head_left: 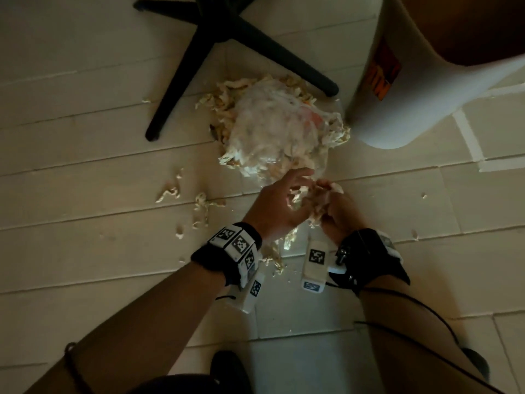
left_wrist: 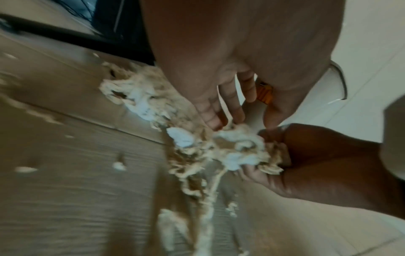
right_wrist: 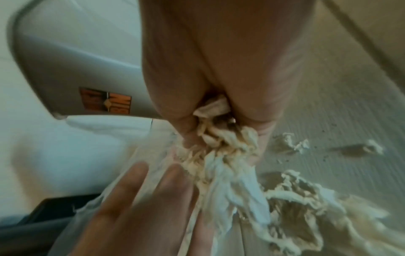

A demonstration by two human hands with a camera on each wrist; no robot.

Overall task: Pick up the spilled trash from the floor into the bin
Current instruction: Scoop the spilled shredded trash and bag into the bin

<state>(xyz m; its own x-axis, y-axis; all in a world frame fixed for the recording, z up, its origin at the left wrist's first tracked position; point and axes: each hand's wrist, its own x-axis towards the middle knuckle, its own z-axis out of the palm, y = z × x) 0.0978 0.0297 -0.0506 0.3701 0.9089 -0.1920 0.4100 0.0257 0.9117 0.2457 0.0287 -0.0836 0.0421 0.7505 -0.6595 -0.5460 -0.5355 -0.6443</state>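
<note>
Fingers (right_wrist: 266, 131) of the right hand (head_left: 338, 214) are curled tight around a wad of pale shredded trash (head_left: 321, 194), strands hanging out below the grip. Beside it, the left hand (head_left: 279, 200) has its fingers (left_wrist: 232, 104) spread and fairly straight, pressing more shreds toward that wad rather than gripping anything.

Just beyond both hands sits the main pile (head_left: 278, 129), a heap of the same shreds with a crumpled clear plastic bag (head_left: 272, 120) lying over it. Loose bits (head_left: 170, 191) are scattered over the floor (head_left: 85, 155) to the left, and a few more lie under the wrists and off to the right.

A white bin (head_left: 412, 89) with an orange label stands just to the right of the pile, its opening up toward the far right. A black chair base (head_left: 216, 32) reaches toward the pile from the far side, one leg ending close to it.

To my eye this is the gathering step, with most of the mess not yet lifted. It would go best if the left hand cupped under the dangling strands before the lift, since the stuff looks light and stringy and would shed on the way. Taking the plastic bag along with a big handful could save trips; the scattered bits are best left for last.
</note>
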